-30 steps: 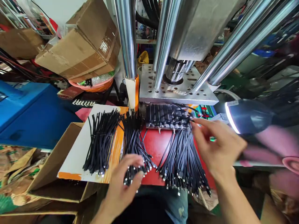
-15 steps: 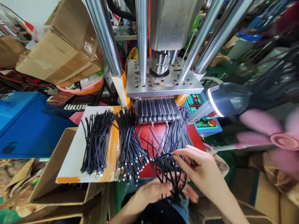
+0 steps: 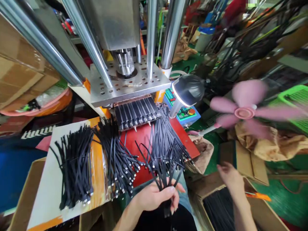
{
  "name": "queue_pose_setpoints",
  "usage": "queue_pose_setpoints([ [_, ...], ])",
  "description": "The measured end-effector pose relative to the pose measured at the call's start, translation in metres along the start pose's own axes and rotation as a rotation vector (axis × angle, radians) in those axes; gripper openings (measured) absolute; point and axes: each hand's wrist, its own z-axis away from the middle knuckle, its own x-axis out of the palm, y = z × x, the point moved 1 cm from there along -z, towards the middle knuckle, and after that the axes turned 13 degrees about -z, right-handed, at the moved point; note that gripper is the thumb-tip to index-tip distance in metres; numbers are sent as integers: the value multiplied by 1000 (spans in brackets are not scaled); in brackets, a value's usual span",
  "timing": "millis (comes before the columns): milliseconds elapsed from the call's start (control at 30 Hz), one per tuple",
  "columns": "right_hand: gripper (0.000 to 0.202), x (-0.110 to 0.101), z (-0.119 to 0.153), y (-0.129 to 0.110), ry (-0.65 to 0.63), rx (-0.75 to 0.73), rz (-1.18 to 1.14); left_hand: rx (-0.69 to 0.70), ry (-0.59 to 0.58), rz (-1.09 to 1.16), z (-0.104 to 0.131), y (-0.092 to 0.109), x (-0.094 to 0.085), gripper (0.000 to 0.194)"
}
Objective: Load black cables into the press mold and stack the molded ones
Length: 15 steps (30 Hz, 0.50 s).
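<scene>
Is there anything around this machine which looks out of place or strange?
Two small things. In the leftmost bundle of black cables, one cable at the left edge bends away from the others. Also, the pink fan shows no guard around it. I see no clear spill or damage.

A workshop: a silvery steel press (image 3: 124, 62) with round columns (image 3: 151, 41) at eleven o'clock, a brown cardboard box (image 3: 207, 187) of thin black strips (image 3: 218, 208) at five.

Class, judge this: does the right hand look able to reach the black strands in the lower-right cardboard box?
Probably yes: the right hand seems empty, the cardboard box stands open, and no flap covers the black strands.
</scene>
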Motion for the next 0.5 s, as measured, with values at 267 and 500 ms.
queue_pose_setpoints([
  [267, 99, 50, 147, -28, -1267, 364, -743, -16, -553, -251, 21, 26, -13, 56],
  [500, 60, 158, 185, -126, -1521, 491, -739, -195, -174, -188, 91, 3, -41, 67],
])
